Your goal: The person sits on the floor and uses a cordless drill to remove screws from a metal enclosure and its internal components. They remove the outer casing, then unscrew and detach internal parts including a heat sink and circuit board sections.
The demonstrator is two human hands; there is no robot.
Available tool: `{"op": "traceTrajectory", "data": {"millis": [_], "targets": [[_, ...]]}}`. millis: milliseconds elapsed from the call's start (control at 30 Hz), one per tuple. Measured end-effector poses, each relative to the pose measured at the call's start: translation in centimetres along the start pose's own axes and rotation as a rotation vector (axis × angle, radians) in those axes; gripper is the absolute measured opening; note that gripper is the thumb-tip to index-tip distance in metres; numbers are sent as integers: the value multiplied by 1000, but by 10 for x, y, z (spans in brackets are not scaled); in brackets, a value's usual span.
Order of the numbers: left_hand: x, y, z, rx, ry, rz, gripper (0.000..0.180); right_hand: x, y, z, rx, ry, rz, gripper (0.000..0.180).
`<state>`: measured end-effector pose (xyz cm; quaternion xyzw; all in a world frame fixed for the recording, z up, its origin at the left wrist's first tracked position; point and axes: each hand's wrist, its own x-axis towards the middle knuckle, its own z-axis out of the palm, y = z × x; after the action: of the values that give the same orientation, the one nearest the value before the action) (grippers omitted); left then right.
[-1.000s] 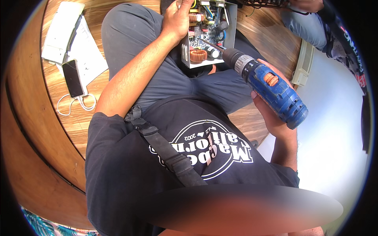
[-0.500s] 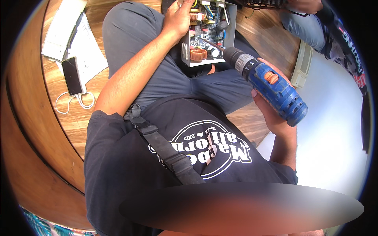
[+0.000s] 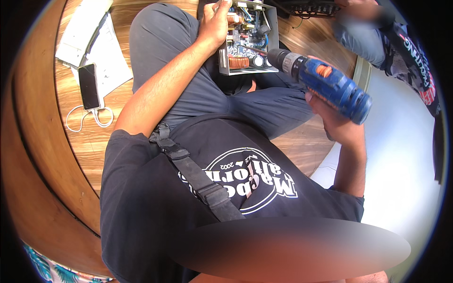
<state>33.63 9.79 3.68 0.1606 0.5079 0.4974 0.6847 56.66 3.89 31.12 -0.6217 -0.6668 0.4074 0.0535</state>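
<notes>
An open metal case (image 3: 273, 33) with a circuit board (image 3: 236, 49) inside is held over my crossed legs. My left hand (image 3: 215, 26) is closed on its left side, toward the top. Copper-wound coils (image 3: 239, 62), capacitors and wires crowd the board. My right hand (image 3: 336, 118) grips a blue cordless drill (image 3: 330, 87) by its handle, mostly hidden under the drill body. Its long thin bit (image 3: 255, 49) reaches left over the case wall, with the tip at the board; whether it touches a screw is too small to tell.
On the wood floor to the left lie a phone (image 3: 88, 87) with a white cable (image 3: 75, 120), paper (image 3: 115, 56) and a white panel-like piece (image 3: 78, 40). Another person's hand (image 3: 361, 12) and jeans-clad leg (image 3: 358, 40) are at the upper right, beside a dark object (image 3: 314, 8).
The drill has swung up and slightly right, its body lying more level. The case has tilted a little, its lower edge rising. My left hand keeps its hold.
</notes>
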Motion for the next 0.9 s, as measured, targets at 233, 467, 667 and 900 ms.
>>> {"op": "traceTrajectory", "data": {"millis": [233, 467, 667, 900], "targets": [[13, -21, 4, -29, 177, 182, 80, 21, -16, -14, -48, 0, 160, 24], [26, -33, -6, 211, 225, 434, 74, 34, -26, -18, -26, -21, 168, 20], [32, -43, -16, 370, 206, 312, 108, 41, -28, -24, -130, -87, 218, 29], [-3, -28, -9, 389, 151, 229, 96, 22, -12, -22, 41, -55, 181, 23]]}}
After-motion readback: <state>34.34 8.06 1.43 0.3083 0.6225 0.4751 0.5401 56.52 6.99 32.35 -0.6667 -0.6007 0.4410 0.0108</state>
